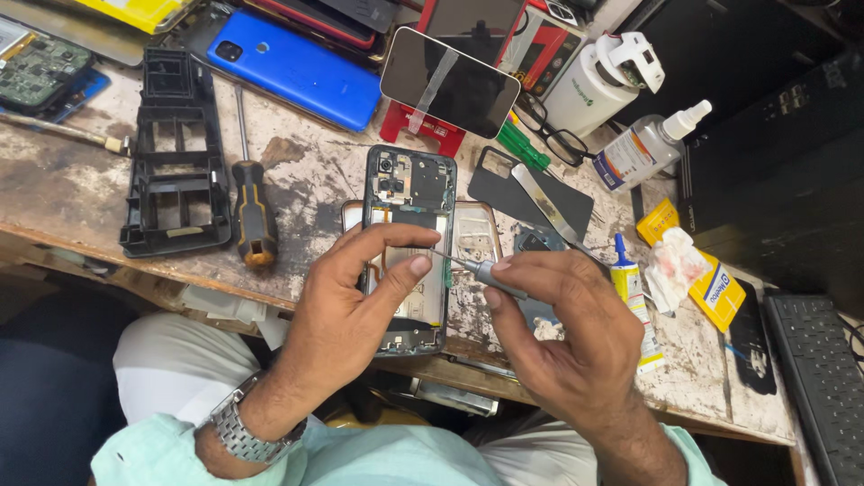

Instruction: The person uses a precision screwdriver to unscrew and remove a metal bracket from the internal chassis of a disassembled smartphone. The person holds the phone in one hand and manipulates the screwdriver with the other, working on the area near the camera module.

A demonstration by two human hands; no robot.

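Left hand [360, 288] grips the opened phone [409, 247] at centre frame, thumb and fingers curled round its lower half, pressing it flat on the surface [81, 189]. Right hand [562, 324] is closed in a pinch on a thin screwdriver [472, 267], tip pointing left toward the phone's inside, right by the left thumb.

Phone lies back-off, camera block and boards exposed at its top end, on top of another light-coloured phone frame [472, 236]. Cannot tell which screw or part the tip touches; the thumb hides it.

To do this well, my judgement: keep the phone pinned so it cannot slide, hold the driver upright over the screw, light downward pressure, small twists, keep the tip off the ribbon cables.

Around:
- black plastic frame [175, 157] left of centre
- orange-and-black screwdriver [254, 211] beside it
- blue phone [297, 67] at upper centre-left
- phone on a red stand [448, 83] with tape across it, upper centre
- black back cover [531, 191] and metal blade [549, 207] to the right
- glasses [553, 135], white bottle [598, 85], spray bottle [648, 144] at upper right
- glue tube [630, 288] near the right hand
- keyboard [823, 378] at lower right
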